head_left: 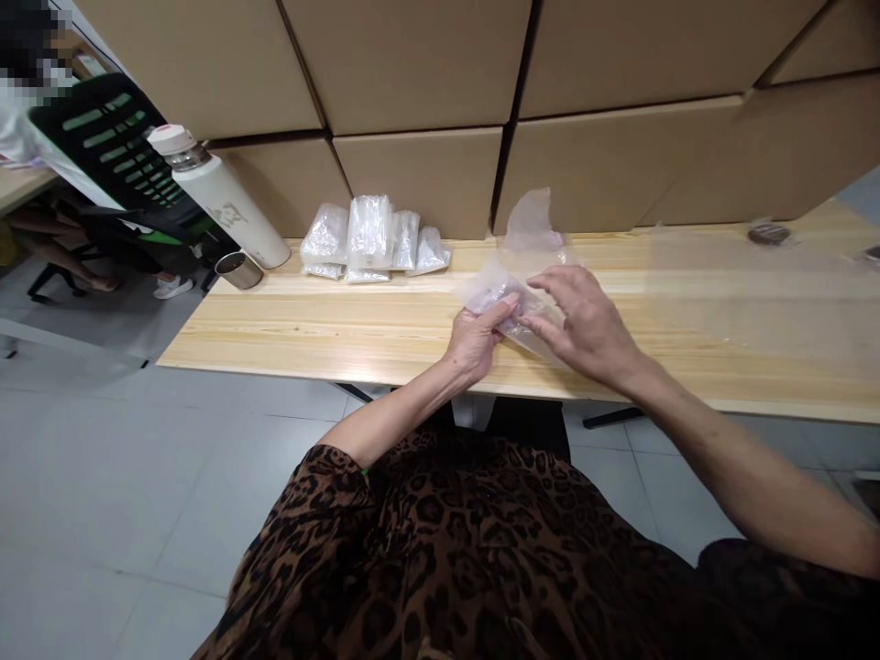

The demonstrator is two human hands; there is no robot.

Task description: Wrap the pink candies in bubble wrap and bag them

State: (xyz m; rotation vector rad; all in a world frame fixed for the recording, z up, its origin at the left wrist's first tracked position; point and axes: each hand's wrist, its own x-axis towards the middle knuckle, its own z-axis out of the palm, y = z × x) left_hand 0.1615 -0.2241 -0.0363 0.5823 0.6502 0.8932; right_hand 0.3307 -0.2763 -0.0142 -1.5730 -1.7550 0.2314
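One translucent wrapper (489,282), contents unclear, is pinched by left grip (474,345), right grip (592,323) spread.

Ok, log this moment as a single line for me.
left hand: holding film | right hand: at film, grip unclear | table: packets in front of boxes, bottle and cup left of packets

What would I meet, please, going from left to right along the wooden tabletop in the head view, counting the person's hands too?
White bottle → cluster of plastic-wrapped packets → left hand → right hand → brown round item.
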